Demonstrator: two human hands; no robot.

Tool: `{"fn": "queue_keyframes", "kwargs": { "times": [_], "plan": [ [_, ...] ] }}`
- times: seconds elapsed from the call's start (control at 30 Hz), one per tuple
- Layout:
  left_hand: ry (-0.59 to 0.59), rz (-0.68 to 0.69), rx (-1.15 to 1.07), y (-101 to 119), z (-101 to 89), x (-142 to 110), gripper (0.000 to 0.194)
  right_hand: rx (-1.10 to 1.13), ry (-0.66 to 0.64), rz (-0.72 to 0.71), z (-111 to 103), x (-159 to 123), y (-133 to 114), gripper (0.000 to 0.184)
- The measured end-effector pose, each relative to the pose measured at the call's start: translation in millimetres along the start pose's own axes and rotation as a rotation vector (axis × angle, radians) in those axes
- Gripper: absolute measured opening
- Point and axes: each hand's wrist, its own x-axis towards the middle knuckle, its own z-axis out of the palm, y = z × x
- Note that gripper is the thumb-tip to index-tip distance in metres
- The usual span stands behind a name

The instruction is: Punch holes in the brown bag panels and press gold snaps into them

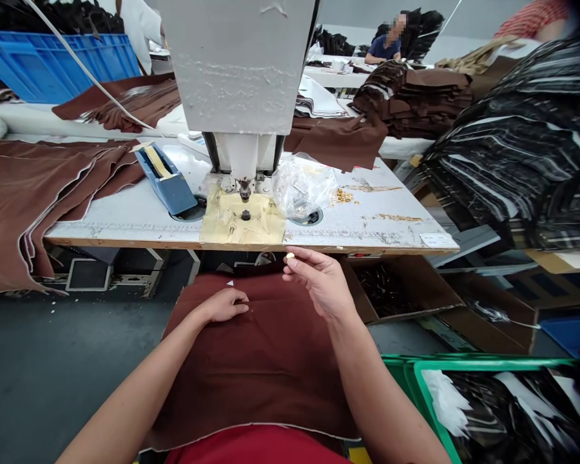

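A brown fabric piece (270, 361) lies spread over my lap, with a small white triangular mark near its far edge. My left hand (225, 304) rests on this fabric, its fingers curled and closed on a fold. Between the thumb and forefinger of my right hand (323, 283) is a small gold stud (290, 256), just below the table's front edge. Straight ahead stands the pressing machine (236, 71), its upper die (244, 189) apart from the lower die (246, 215). Beside it, several gold studs (344, 196) lie loose near a clear plastic bag (305, 185).
A blue tape dispenser (167, 180) sits on the white table (396, 229), left of the machine. Brown fabric pieces (33, 200) hang over the left edge. Dark fabric stacks (526, 135), a cardboard box (415, 303) and a green crate (418, 374) stand right. A person (385, 46) sits farther back.
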Motion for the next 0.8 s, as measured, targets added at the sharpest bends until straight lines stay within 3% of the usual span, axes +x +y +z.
{"fn": "queue_keyframes", "kwargs": {
  "times": [0.37, 0.57, 0.67, 0.8],
  "plan": [
    [0.041, -0.006, -0.005, -6, 5.6, 5, 0.027, -0.292, -0.07, -0.101, -5, -3, 13, 0.027],
    [0.07, -0.013, 0.007, -12, 9.1, 8, 0.024, -0.375, -0.013, -0.208, -2, -5, 18, 0.026],
    [0.104, -0.017, 0.02, -11, 10.2, 8, 0.024, -0.443, -0.052, -0.217, -3, -6, 20, 0.02],
    [0.177, -0.013, 0.069, -7, 9.4, 9, 0.026, -0.586, -0.146, -0.272, -6, -7, 20, 0.026]
  ]
}}
